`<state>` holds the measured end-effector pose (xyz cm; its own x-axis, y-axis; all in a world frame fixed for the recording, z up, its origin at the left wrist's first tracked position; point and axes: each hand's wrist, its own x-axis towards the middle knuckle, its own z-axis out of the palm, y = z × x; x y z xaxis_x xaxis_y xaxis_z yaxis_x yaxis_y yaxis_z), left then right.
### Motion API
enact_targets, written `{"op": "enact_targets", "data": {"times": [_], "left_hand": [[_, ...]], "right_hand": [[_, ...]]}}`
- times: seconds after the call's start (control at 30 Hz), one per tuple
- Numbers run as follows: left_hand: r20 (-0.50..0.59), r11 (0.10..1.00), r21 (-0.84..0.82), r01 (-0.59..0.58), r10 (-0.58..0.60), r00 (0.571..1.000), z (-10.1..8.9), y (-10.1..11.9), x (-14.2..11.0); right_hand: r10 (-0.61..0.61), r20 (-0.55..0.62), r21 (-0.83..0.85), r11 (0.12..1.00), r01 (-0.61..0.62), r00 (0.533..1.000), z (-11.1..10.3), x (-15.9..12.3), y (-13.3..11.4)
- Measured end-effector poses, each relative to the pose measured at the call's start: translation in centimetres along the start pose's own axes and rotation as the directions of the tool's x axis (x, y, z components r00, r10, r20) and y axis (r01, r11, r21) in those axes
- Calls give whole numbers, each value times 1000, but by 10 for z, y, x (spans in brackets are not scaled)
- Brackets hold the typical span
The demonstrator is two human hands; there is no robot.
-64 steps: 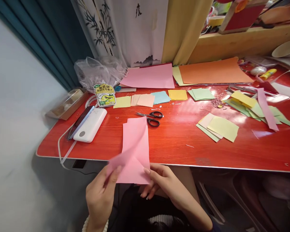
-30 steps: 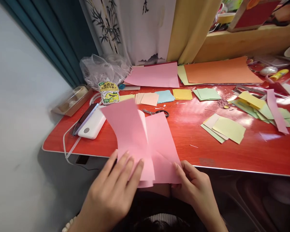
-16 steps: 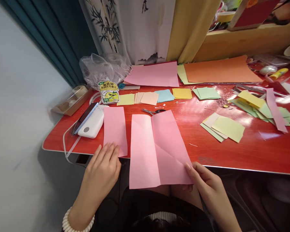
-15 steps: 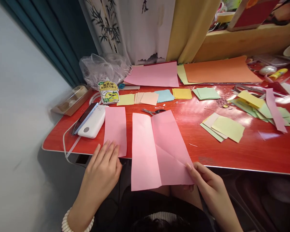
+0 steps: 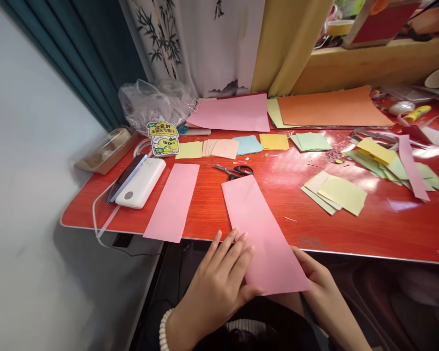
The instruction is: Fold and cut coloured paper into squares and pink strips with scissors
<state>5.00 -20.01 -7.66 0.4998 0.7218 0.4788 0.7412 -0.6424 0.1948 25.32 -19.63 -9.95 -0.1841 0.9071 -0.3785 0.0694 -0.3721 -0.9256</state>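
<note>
A folded pink paper strip (image 5: 263, 229) lies across the front edge of the red table (image 5: 351, 229), its near end hanging over my lap. My left hand (image 5: 219, 282) lies flat on the strip's left edge, fingers stretched out, thumb at its bottom edge. Under the strip's lower right corner, my right hand (image 5: 320, 285) holds it up, its fingers mostly hidden by the paper. A second pink strip (image 5: 172, 201) rests untouched on the table to the left. Black-handled scissors (image 5: 235, 170) lie just beyond the strip I hold.
A white power bank (image 5: 141, 183) with a phone and cable sits at the left. Small coloured squares (image 5: 227, 147) lie in a row behind. Large pink (image 5: 230, 113) and orange (image 5: 329, 108) sheets lie at the back, paper scraps (image 5: 336, 193) to the right.
The open pink sheet has been folded shut into a narrow strip. My left hand left the other strip and came over onto the folded one. The left strip now lies slanted.
</note>
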Motion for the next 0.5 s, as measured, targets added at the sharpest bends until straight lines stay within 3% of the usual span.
{"op": "enact_targets", "data": {"times": [0.13, 0.23, 0.33, 0.4, 0.5], "left_hand": [[-196, 989, -39, 145, -150, 969, -8, -2, -20], [-160, 988, -17, 156, -157, 975, 0, 9, -33], [-149, 989, -70, 133, -142, 979, 8, 23, -33], [-263, 969, -119, 218, -243, 934, 9, 28, -31], [-409, 885, -166, 435, -463, 786, 10, 23, -36]], "right_hand": [[-19, -30, 3, 1000, 19, 999, 1, -6, 2], [-89, -118, -5, 996, 89, 989, 15, -16, 2], [-238, -166, -186, 960, 207, 957, 31, -23, 4], [-341, -164, -362, 894, 265, 926, 34, -23, 5], [-378, -157, -471, 841, 267, 912, 27, -18, 6]]}}
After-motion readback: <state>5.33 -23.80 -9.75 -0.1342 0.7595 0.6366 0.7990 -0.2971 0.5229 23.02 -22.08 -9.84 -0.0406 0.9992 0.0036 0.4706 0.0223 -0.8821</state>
